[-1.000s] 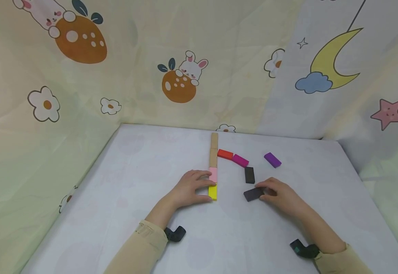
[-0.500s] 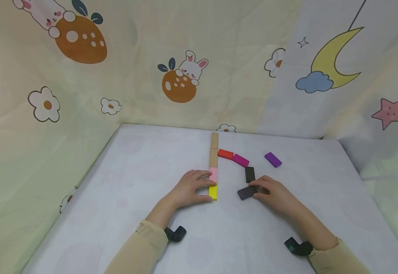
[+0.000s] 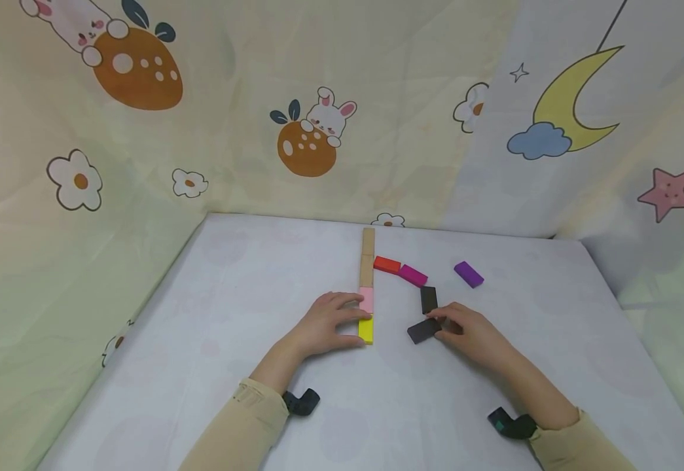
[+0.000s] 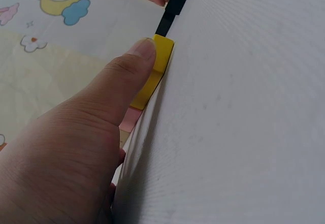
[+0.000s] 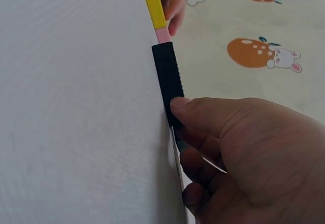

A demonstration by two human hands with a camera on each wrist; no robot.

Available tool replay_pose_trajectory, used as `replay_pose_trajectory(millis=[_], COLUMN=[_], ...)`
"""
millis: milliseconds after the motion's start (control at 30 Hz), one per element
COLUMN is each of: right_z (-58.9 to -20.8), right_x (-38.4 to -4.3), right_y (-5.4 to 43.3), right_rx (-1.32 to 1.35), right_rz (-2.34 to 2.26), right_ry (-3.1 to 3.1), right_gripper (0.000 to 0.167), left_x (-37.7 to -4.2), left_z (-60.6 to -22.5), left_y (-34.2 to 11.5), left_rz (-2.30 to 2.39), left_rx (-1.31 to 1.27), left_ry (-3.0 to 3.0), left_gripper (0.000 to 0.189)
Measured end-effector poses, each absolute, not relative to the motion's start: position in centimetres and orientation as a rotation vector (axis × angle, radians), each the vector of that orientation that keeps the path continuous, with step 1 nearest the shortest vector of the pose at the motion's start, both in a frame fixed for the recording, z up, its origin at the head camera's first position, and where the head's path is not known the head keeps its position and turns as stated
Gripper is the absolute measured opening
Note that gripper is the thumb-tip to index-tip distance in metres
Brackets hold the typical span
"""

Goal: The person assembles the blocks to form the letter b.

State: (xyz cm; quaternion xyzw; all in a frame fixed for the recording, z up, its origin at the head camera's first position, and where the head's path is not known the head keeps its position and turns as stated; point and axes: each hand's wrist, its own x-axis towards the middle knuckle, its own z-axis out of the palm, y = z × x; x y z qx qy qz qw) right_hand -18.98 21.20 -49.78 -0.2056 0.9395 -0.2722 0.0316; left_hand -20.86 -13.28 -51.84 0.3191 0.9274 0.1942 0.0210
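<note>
My left hand holds the yellow block, its thumb at the near end and a finger by the joint with the pink block. Two tan wooden blocks continue that straight row away from me. My right hand pinches the right end of a black block, which lies slanted on the table. Just beyond it is a second black block; fingertips partly hide the gap between them. In the right wrist view, the thumb presses the held black block.
An orange-red block touches the tan row, and a magenta block follows it in a curve toward the black blocks. A purple block lies apart at the right. Printed cloth walls border the white table.
My right hand has slid the black block left, closer to the other black block, and in the last half second has stayed almost still. My left hand has not visibly moved.
</note>
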Motion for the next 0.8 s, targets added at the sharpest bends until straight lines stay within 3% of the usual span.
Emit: replay_pose_trajectory(millis=[233, 800], right_z=[-49.9, -50.26], right_x=[-19.0, -19.09], right_y=[21.15, 21.44], right_rx=[-0.637, -0.649], right_rz=[-0.857, -0.924], right_ry=[2.909, 2.939], right_gripper=[0.029, 0.034], left_x=[-20.85, -20.84], left_z=[-51.86, -51.83], left_y=[-13.29, -13.2], left_rz=[0.599, 0.576], left_rx=[1.005, 0.981], left_ry=[2.887, 2.887], left_gripper=[0.054, 0.055])
